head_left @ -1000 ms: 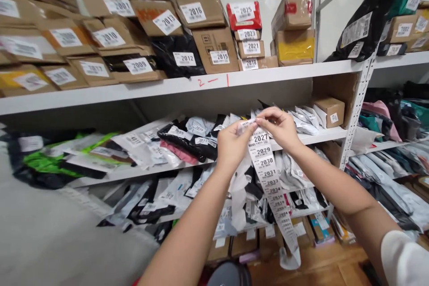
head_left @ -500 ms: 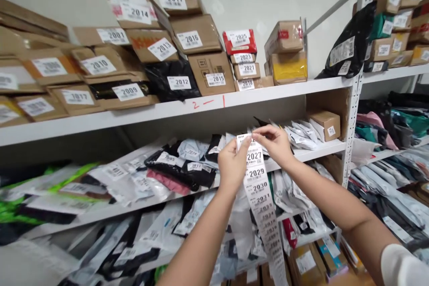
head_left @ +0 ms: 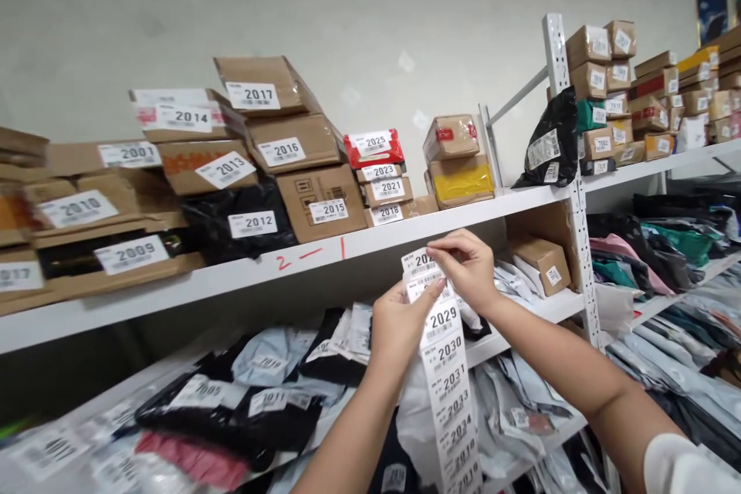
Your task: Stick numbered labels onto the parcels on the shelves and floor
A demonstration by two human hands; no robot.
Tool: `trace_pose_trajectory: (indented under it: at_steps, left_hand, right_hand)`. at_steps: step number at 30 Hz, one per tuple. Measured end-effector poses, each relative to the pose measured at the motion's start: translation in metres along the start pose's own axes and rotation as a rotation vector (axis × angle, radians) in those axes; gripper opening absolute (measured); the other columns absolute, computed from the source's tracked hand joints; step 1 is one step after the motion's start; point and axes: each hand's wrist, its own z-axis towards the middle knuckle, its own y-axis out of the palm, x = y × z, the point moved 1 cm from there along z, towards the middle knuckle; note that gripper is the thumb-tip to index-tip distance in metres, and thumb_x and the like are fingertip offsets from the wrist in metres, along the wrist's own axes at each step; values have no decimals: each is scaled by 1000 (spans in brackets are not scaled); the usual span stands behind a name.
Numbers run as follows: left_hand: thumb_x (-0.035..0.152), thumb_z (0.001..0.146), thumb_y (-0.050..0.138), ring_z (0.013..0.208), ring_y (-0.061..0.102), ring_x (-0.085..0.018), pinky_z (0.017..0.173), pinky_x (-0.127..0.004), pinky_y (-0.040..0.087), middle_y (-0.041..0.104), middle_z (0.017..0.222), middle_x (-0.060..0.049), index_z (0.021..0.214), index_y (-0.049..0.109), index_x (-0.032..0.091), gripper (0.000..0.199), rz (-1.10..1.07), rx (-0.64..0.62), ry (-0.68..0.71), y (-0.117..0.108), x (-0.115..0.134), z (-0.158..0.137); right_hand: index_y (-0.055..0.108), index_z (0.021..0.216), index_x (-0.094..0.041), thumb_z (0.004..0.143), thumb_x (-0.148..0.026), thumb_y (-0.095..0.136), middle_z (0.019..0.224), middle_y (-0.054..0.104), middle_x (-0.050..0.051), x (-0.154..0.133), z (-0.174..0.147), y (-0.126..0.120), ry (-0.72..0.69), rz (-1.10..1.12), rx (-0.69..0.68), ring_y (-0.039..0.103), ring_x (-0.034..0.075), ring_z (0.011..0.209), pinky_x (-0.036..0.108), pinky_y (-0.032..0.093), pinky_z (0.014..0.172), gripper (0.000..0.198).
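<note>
Left hand (head_left: pixel 398 328) now lower on label strip (head_left: pixel 443 367), thumb covering next label (head_left: pixel 417 289) (2027, apparently).

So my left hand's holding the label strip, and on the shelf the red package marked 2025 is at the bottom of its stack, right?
Not quite: the head view shows the red package marked 2025 at the top of its stack on the shelf, not the bottom. Your left hand is holding the label strip.

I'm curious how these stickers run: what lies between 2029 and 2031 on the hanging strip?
In the head view, the 2030 label lies there, on the label strip that the left hand holds.
</note>
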Motion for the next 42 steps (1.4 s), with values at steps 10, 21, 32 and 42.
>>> trace_pose_trajectory:
  at_steps: [10,21,32,42]
  left_hand:
    - [46,75,60,65,56,-16,60,-26,43,60,65,-2,48,62,19,38,299,-158,369,37,-8,44]
    - [54,65,74,56,52,-12,55,-22,41,63,56,3,64,66,17,38,70,-151,290,59,-9,96]
    - [45,71,69,69,63,-16,65,-24,47,72,73,-2,79,68,17,29,1,-116,392,80,3,111]
    - [40,61,80,64,63,-16,67,-27,50,72,69,-1,90,71,15,39,-151,-148,248,98,19,106]
  right_hand:
    - [63,76,-18,76,-16,62,73,63,2,93,154,-63,-48,-662,-168,58,18,70,30,47,71,2]
    - [55,111,-15,77,-44,73,115,54,20,91,138,-65,-217,-1180,-176,56,31,96,39,47,75,47]
    - [67,91,-18,79,-38,68,91,72,6,63,118,-79,-24,-174,-615,66,18,82,28,51,66,24]
    - [69,76,-16,68,-33,76,76,71,3,69,129,-83,77,-10,-385,65,15,68,28,53,65,20]
